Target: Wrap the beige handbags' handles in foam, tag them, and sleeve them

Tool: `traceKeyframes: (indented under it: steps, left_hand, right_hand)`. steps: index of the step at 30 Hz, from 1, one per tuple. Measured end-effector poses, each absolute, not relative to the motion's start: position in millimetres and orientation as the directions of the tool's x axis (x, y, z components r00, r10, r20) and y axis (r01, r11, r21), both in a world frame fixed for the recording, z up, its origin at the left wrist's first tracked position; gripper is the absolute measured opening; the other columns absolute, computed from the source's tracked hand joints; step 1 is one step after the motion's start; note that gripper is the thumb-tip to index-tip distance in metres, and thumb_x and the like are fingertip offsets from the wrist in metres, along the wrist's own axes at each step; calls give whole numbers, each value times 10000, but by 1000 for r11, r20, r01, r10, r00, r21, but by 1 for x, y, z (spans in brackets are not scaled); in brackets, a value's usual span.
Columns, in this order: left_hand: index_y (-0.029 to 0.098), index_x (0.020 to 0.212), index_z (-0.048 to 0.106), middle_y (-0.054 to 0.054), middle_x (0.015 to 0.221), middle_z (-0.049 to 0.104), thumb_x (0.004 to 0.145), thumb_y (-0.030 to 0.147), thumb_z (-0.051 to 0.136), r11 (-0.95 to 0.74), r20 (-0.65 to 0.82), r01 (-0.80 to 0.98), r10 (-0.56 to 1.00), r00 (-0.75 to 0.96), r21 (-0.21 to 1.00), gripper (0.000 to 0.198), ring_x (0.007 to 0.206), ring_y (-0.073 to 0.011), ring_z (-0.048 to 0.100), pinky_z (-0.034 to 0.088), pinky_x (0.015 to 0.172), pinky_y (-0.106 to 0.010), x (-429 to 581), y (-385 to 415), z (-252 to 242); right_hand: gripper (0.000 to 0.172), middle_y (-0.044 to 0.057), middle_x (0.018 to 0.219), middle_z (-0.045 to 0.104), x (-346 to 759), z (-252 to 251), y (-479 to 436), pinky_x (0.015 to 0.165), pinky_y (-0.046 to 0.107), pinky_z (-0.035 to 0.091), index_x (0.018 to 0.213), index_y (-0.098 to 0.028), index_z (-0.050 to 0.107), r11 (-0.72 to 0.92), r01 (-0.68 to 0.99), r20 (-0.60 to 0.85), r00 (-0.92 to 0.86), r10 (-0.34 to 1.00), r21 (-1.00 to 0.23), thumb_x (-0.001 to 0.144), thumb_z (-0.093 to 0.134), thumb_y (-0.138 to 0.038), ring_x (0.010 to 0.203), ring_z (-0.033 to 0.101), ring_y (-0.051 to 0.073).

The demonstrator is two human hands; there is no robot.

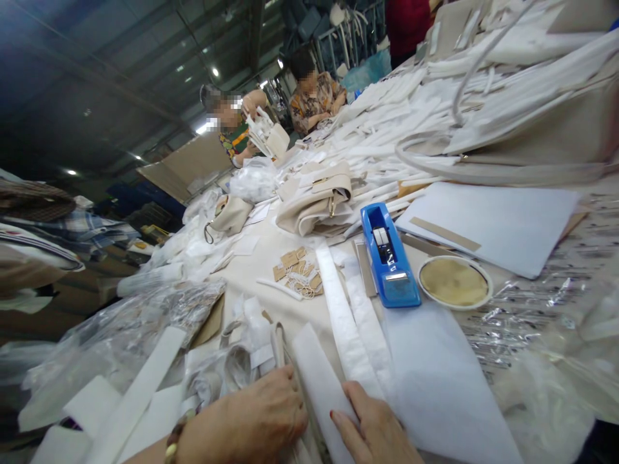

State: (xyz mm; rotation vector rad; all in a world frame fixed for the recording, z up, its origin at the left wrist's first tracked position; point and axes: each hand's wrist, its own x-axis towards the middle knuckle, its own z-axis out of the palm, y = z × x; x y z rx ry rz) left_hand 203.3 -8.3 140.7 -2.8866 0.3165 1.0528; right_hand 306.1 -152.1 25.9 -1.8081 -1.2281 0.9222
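Note:
At the bottom centre my left hand (256, 415), with a beaded bracelet at the wrist, is closed with its fingers curled down onto a beige strap (279, 341). What lies under the palm is hidden. Just to the right, a long white strip (316, 370) of paper or foam stands along the strap. My right hand (374, 428) pinches this strip's right edge between thumb and fingers; the rest of the hand runs out of the frame. Clear plastic and pale rolled straps (236, 367) lie beyond my left wrist.
Ahead are a blue tape dispenser (389, 258), a round tin (454, 281), tags with strings (297, 270) and beige bags (316, 200). White sheets (440, 367) lie right, plastic wrapping (126, 341) left. Two people sit across the table, one holding a bag (273, 138).

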Motion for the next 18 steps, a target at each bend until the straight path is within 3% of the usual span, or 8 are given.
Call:
traceKeyframes:
  steps: [4, 6, 10, 14, 18]
  left_hand:
    - [192, 720, 572, 22, 691, 637, 772, 190, 591, -974, -583, -223, -207, 786, 45, 56, 612, -141, 513, 400, 731, -297, 207, -19, 161]
    - [193, 720, 573, 20, 663, 632, 795, 168, 563, -971, -578, -239, -202, 791, 13, 80, 582, -145, 506, 398, 695, -311, 206, -25, 163]
    - [196, 749, 586, -4, 731, 664, 794, 136, 534, -966, -560, -257, -214, 800, 2, 91, 633, -153, 539, 396, 730, -315, 199, -27, 148]
    - [186, 737, 592, -20, 742, 673, 742, 213, 595, -977, -589, -211, -183, 787, 22, 28, 677, -169, 564, 416, 801, -329, 195, -16, 128]
    - [179, 906, 589, -39, 932, 681, 717, 189, 594, -996, -617, -43, -85, 782, 82, 189, 864, -195, 601, 404, 940, -390, 182, -12, 136]
  right_hand:
    - [135, 103, 845, 676, 308, 46, -136, 674, 286, 420, 927, -142, 571, -285, 384, -276, 81, 958, -878, 845, 472, -181, 793, 626, 221]
    - [79, 89, 803, 668, 308, 55, -127, 629, 273, 389, 846, -146, 556, -308, 358, -299, 81, 951, -881, 826, 480, -157, 751, 607, 204]
    - [131, 90, 826, 674, 306, 62, -106, 593, 239, 365, 836, -137, 556, -294, 399, -263, 131, 956, -869, 829, 425, -128, 757, 608, 172]
    - [194, 119, 851, 688, 297, 57, -81, 570, 231, 389, 874, -105, 593, -200, 552, -224, 25, 974, -809, 803, 418, -61, 748, 632, 177]
    - [220, 175, 931, 664, 289, 54, -77, 720, 307, 466, 974, -68, 604, -28, 639, -141, -125, 982, -769, 823, 445, -63, 842, 628, 242]
